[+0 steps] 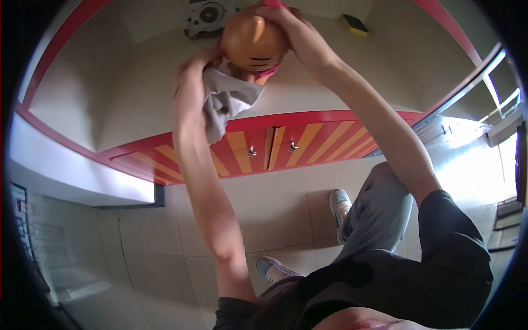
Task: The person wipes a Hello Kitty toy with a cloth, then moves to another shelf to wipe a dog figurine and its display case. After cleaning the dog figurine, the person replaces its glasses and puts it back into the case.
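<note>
A rounded orange figurine (242,41), with a raised bump and black stripes, is held above the counter at the top middle of the head view. My right hand (281,15) is closed on its upper side, near a pink-red part. My left hand (202,59) is at its left side, closed on a light grey cloth (234,91) that hangs below the figurine. Some left-hand fingers are hidden by cloth and figurine. The figurine's underside is mostly covered.
A grey and black device with a round dial (210,13) sits at the counter's back. Right of the figurine lies a yellow sponge with a dark top (355,25). Red and orange striped cabinet doors (308,142) with knobs are below the red-edged counter (137,82).
</note>
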{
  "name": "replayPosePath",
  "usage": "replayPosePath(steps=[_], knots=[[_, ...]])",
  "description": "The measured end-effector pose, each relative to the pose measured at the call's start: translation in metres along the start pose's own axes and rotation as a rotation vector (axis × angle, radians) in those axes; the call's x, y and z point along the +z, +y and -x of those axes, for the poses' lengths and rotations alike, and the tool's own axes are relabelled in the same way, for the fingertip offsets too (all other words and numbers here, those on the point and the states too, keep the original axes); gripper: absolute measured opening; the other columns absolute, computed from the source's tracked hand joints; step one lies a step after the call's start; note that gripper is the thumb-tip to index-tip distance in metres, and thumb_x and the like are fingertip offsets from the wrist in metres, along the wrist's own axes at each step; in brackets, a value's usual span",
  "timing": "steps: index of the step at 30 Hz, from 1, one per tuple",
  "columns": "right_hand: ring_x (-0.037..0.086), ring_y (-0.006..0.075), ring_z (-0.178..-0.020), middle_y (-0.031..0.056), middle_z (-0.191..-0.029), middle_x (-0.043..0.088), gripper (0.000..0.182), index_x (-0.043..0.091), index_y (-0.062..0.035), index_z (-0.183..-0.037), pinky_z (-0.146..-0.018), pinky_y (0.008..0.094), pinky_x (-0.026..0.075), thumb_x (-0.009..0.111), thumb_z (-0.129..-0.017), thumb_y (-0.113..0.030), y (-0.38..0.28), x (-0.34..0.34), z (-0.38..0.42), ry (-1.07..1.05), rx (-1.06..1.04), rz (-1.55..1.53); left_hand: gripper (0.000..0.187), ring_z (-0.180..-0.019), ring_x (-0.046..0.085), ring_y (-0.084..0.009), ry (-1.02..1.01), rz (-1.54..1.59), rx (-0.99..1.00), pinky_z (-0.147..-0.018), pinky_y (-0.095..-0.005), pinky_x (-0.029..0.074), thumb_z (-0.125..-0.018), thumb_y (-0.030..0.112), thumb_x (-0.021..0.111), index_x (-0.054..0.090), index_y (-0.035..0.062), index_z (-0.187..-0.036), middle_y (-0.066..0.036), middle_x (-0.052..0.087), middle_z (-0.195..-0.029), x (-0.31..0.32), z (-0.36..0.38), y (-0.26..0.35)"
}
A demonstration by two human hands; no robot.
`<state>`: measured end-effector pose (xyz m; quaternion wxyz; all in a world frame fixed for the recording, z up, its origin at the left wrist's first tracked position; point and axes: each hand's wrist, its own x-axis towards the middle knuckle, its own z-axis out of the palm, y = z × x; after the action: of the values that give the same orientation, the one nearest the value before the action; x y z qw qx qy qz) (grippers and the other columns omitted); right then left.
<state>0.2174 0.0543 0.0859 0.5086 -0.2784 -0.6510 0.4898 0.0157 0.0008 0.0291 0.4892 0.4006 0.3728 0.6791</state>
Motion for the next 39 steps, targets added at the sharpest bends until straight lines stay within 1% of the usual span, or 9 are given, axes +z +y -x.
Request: replayPosePath(steps=[4, 5, 14, 17, 23, 25, 30, 35, 39], knots=[[0.058, 0.0201, -0.118, 0.0134, -0.129, 0.059, 0.069, 0.047, -0.0014, -0.142, -0.103, 0.0341, 0.046, 0.063, -0.095, -0.049, 0.0, 0.003, 0.005, 0.081, 0.133, 0.097, 0.03, -0.076, 0.058, -0.0133, 0.133, -0.072, 0.114, -0.071, -0.0291, 0.047, -0.088, 0.027, 0.071, 0.073, -0.0012, -0.096, -0.003, 0.063, -0.085, 0.009, 0.006, 0.012], [0.042, 0.0241, -0.141, 0.0178, -0.146, 0.048, 0.091, 0.034, 0.0006, -0.152, -0.119, 0.0353, 0.03, 0.067, -0.089, -0.057, -0.008, 0.006, 0.01, 0.018, 0.178, 0.094, 0.029, -0.075, 0.057, -0.0124, 0.107, -0.124, 0.142, -0.07, -0.0282, 0.045, -0.088, 0.027, 0.07, 0.074, -0.0009, -0.095, -0.003, 0.064, -0.083, 0.01, 0.011, 0.018], [0.052, 0.0255, -0.132, 0.0204, -0.14, 0.051, 0.094, 0.035, 0.0039, -0.149, -0.112, 0.0357, 0.04, 0.066, -0.09, -0.062, -0.012, 0.018, 0.016, 0.106, 0.11, 0.187, 0.031, -0.069, 0.056, -0.01, 0.274, -0.512, 0.167, -0.064, -0.0287, 0.044, -0.09, 0.027, 0.067, 0.073, -0.0035, -0.097, -0.004, 0.064, -0.077, 0.038, 0.036, 0.041], [0.054, 0.0242, -0.127, 0.0196, -0.137, 0.053, 0.096, 0.037, 0.0038, -0.148, -0.11, 0.0366, 0.041, 0.065, -0.089, -0.067, -0.01, 0.014, 0.017, 0.102, 0.093, 0.234, 0.035, -0.066, 0.057, -0.0113, 0.239, -0.514, 0.447, -0.063, -0.0294, 0.046, -0.092, 0.029, 0.069, 0.072, -0.0049, -0.1, -0.005, 0.063, -0.075, 0.033, 0.031, 0.03], [0.058, 0.0199, -0.112, 0.0125, -0.13, 0.058, 0.08, 0.046, -0.0012, -0.144, -0.106, 0.0365, 0.044, 0.054, -0.097, -0.066, -0.006, -0.007, 0.021, 0.027, 0.1, 0.178, 0.072, -0.075, 0.062, -0.0175, 0.06, -0.45, 0.306, -0.071, -0.0346, 0.052, -0.082, 0.042, 0.086, 0.057, -0.0013, -0.132, -0.009, 0.066, -0.093, 0.033, 0.048, 0.028], [0.059, 0.0196, -0.112, 0.0117, -0.13, 0.058, 0.076, 0.047, -0.0016, -0.144, -0.105, 0.0362, 0.044, 0.051, -0.1, -0.064, -0.004, -0.013, 0.027, 0.018, 0.07, 0.133, 0.098, -0.077, 0.066, -0.0183, -0.005, -0.879, 0.751, -0.069, -0.0333, 0.055, -0.072, 0.045, 0.092, 0.044, 0.0028, -0.146, -0.01, 0.065, -0.097, 0.023, 0.04, 0.011], [0.058, 0.0212, -0.118, 0.0114, -0.135, 0.057, 0.075, 0.044, -0.0009, -0.147, -0.108, 0.0371, 0.042, 0.048, -0.102, -0.061, 0.006, -0.039, 0.034, -0.116, -0.002, 0.132, 0.108, -0.084, 0.072, -0.0217, -0.049, -0.771, 0.617, -0.072, -0.0322, 0.058, -0.066, 0.039, 0.096, 0.039, 0.0049, -0.151, -0.011, 0.065, -0.102, 0.025, 0.033, 0.004], [0.06, 0.029, -0.125, 0.0163, -0.132, 0.061, 0.084, 0.037, -0.001, -0.152, -0.11, 0.0406, 0.046, 0.082, -0.089, -0.034, 0.015, -0.047, 0.04, -0.181, -0.227, 0.35, 0.101, -0.089, 0.072, -0.0208, -0.164, -0.542, 0.537, -0.076, -0.0329, 0.061, -0.071, 0.03, 0.095, 0.04, 0.0061, -0.153, -0.011, 0.067, -0.1, 0.014, 0.024, -0.007], [0.061, 0.0278, -0.123, 0.015, -0.133, 0.062, 0.09, 0.037, -0.0009, -0.152, -0.103, 0.0417, 0.051, 0.085, -0.085, -0.038, 0.041, -0.057, 0.036, -0.169, -0.332, 0.364, 0.087, -0.087, 0.069, -0.0176, -0.104, -0.468, 0.504, -0.077, -0.0315, 0.057, -0.077, 0.03, 0.092, 0.05, 0.0066, -0.148, -0.007, 0.067, -0.092, 0.007, 0.021, -0.007]])
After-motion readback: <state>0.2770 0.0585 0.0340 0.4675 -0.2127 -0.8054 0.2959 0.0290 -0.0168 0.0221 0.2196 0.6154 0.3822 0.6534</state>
